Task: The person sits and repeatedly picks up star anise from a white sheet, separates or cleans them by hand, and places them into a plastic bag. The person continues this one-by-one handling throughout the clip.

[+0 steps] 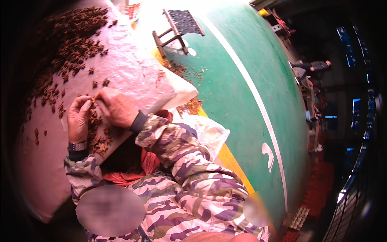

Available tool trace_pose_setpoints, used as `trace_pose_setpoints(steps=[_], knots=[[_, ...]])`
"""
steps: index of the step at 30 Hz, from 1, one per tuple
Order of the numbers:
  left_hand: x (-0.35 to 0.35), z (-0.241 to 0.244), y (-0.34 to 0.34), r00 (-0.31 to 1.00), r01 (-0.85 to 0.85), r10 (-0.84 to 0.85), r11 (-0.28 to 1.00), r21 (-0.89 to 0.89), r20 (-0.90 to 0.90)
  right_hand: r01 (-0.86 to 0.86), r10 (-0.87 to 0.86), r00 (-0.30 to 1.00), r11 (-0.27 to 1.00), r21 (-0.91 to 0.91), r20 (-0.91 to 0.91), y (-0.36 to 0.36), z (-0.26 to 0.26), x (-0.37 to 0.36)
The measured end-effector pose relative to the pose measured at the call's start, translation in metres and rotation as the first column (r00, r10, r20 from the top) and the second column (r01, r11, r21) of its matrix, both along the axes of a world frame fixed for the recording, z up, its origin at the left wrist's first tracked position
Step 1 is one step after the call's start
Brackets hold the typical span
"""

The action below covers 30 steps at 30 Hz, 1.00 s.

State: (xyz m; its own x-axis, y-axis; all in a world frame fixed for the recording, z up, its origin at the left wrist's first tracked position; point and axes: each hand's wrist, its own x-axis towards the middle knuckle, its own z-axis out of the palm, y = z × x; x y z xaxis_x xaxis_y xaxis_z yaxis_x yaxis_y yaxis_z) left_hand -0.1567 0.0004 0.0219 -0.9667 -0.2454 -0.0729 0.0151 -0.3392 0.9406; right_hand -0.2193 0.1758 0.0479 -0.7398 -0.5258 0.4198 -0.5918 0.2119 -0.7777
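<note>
My left hand (78,121), with a metal-banded watch at its wrist, pinches a small star anise piece (93,101) between thumb and fingers. From the other side, the thumb and fingertips of my right hand (116,107) close on the same piece, so the fingertips of the two hands almost meet. Partly hidden below them, a small group of star anise (101,142) lies near the table edge. A large heap of star anise (75,27) spreads over the upper left of the pale covered table (127,66), with loose ones scattered between.
Below the table edge, a red bag (124,178) stands open at my lap. White plastic sheeting (208,130) lies beside my right arm. A stool with a woven seat (184,22) stands on the green floor (242,99), near scattered brown debris (190,104). A person (317,65) is far off.
</note>
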Motion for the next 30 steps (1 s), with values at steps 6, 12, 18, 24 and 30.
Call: trace_pose_setpoints(steps=[6,12,18,24,30], knots=[[0.009,0.013,0.004,0.971,0.228,-0.232,0.971,0.072,0.057,0.177,-0.172,0.976,0.984,0.025,-0.137,0.000,-0.020,-0.008],[0.015,0.014,-0.011,0.982,0.190,-0.179,0.871,-0.452,0.068,0.345,-0.333,0.917,0.938,0.020,-0.218,0.012,-0.020,-0.034],[0.010,0.021,0.007,0.982,-0.148,-0.028,0.512,-0.846,-0.188,0.578,-0.493,0.796,0.792,0.199,-0.350,0.031,-0.017,-0.063],[0.012,0.022,0.022,0.978,-0.125,-0.126,0.289,-0.949,-0.167,0.291,-0.217,0.884,0.949,0.125,-0.414,-0.003,-0.023,-0.038],[0.014,0.022,0.016,0.976,-0.090,-0.151,0.377,-0.922,-0.157,0.201,-0.104,0.902,0.960,0.195,-0.419,-0.008,-0.028,-0.030]])
